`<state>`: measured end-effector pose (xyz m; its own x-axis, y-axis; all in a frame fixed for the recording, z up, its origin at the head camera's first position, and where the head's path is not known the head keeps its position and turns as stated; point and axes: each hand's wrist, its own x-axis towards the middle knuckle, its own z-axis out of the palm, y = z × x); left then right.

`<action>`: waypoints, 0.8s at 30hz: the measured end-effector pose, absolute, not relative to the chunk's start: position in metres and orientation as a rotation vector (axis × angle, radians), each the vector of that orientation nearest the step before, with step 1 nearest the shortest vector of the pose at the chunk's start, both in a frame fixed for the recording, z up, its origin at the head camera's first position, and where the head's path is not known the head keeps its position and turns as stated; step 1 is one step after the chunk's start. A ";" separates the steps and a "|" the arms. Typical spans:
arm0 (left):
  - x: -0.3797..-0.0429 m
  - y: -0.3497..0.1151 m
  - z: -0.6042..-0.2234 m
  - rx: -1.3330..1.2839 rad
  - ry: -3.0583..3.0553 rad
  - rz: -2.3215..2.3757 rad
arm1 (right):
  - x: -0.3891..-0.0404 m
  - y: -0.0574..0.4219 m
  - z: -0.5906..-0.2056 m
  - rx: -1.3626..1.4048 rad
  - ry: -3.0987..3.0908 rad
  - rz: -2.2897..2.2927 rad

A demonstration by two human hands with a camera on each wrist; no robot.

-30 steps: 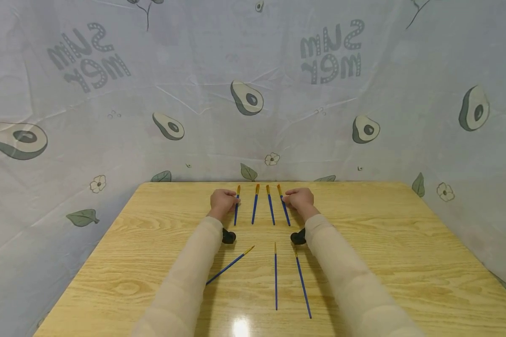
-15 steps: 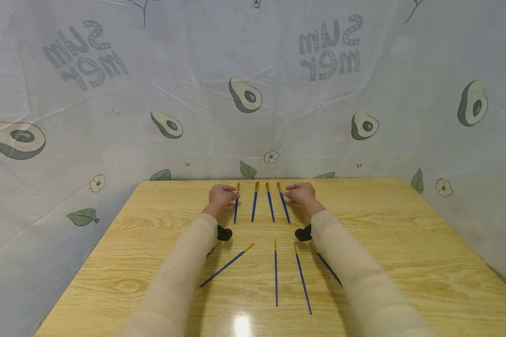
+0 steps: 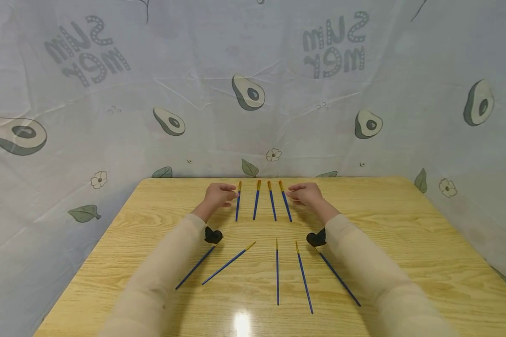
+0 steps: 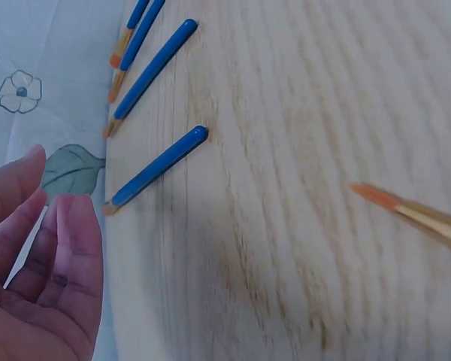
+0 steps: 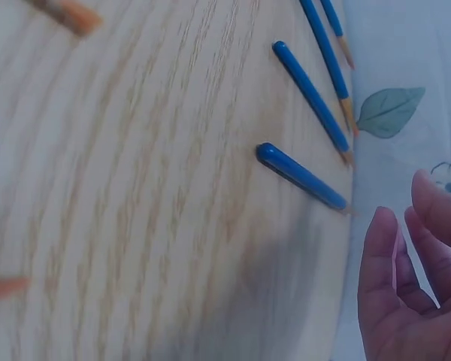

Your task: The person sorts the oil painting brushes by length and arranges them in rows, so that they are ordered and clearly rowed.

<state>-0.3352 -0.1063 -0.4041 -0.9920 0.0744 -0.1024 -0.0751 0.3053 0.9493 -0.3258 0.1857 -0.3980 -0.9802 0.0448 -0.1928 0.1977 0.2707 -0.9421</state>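
In the head view, several paintbrushes with blue handles lie in a row at the table's far edge, bristles pointing away. My left hand (image 3: 220, 195) is beside the leftmost paintbrush (image 3: 238, 206), its thumb and fingers spread apart. The left wrist view shows a gap between that hand and the nearest paintbrush (image 4: 159, 167). On the other side, my right hand (image 3: 307, 194) hovers by the rightmost paintbrush (image 3: 286, 207), fingers loosely bent around nothing. A gap also separates it from the nearest paintbrush (image 5: 301, 176) in the right wrist view. Between them lie two more paintbrushes.
Closer to me, several thinner paintbrushes fan out, among them a slanted one (image 3: 227, 267), a straight one (image 3: 278, 276) and one by my right forearm (image 3: 339, 277). The wooden table (image 3: 405, 234) ends at a printed curtain (image 3: 202, 154). Black wrist cameras (image 3: 213, 235) hang under both sleeves.
Both hands have let go of the outer far paintbrushes and opened. The forearms have moved outward, uncovering the outermost near paintbrushes. The far paintbrushes lie as before.
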 end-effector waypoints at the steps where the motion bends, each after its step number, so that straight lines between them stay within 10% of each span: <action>1: -0.334 -0.107 -0.404 0.011 2.425 1.778 | -0.325 0.187 -0.397 0.215 2.391 -1.807; 24: -0.297 -0.129 -0.409 0.229 2.367 1.670 | -0.281 0.201 -0.376 -0.061 2.359 -1.666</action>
